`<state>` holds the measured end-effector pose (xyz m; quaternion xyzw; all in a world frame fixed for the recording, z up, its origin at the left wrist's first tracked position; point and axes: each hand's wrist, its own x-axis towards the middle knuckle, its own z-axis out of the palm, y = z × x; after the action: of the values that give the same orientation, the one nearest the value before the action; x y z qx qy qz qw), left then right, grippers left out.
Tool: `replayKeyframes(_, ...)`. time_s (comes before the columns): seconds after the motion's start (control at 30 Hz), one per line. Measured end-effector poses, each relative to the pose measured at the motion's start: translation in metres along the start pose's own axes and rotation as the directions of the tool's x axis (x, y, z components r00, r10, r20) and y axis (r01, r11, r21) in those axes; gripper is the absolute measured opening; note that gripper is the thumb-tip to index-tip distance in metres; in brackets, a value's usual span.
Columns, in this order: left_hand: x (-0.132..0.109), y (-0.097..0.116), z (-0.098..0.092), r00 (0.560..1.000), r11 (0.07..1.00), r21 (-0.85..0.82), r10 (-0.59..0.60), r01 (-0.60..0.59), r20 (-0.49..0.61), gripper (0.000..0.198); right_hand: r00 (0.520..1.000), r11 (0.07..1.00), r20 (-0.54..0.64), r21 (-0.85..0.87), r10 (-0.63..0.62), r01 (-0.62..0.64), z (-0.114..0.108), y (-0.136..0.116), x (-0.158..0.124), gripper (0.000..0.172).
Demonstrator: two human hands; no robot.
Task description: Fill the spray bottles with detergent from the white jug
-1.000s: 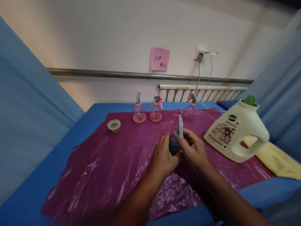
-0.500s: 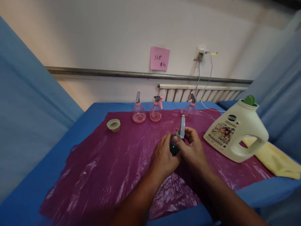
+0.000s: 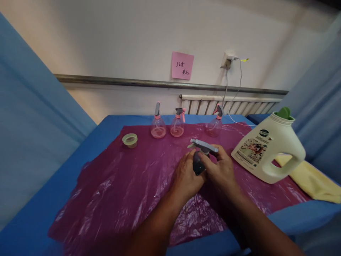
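Head view: fingers of the left hand [image 3: 185, 176] wrap a small dark spray bottle [image 3: 197, 167] while those of the right hand [image 3: 221, 172] grip it just under its grey plastic trigger head [image 3: 204, 145], over a shiny purple plastic sheet [image 3: 128, 177], with a handled cream plastic jug [image 3: 266, 156] to the right.

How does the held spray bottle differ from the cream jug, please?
The spray bottle is small and dark; the cream jug is larger and pale. The left hand and right hand hold the spray bottle; the cream jug rests on the purple sheet. Both are containers.
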<state>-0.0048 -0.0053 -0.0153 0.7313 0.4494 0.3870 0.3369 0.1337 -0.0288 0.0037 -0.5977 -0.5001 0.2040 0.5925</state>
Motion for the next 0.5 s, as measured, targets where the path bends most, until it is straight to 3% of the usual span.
replayKeyframes(0.1, -0.001, 0.001, -0.001, 0.999, 1.000, 0.016, -0.021, 0.021, 0.026, 0.083, 0.997, 0.997, 0.022, 0.024, -0.079, 0.079, -0.005, -0.008, 0.002, 0.029)
replayKeyframes(0.27, -0.002, 0.001, -0.001, 0.998, 0.999, 0.037, -0.037, 0.035, 0.052, 0.084, 0.978, 0.981, -0.077, 0.009, -0.192, 0.193, -0.020, -0.028, 0.011, 0.022)
replayKeyframes(0.4, -0.003, -0.002, 0.002, 0.999, 0.998, 0.040, -0.050, 0.049, 0.016, 0.086, 0.931, 0.936, -0.113, 0.023, -0.347, 0.352, -0.037, -0.054, 0.017, 0.021)
replayKeyframes(0.5, -0.005, 0.000, 0.002, 0.999, 0.998, 0.044, -0.046, 0.045, 0.027, 0.080, 0.895, 0.899, -0.091, -0.062, -0.437, 0.433, -0.046, -0.080, 0.016, 0.026)
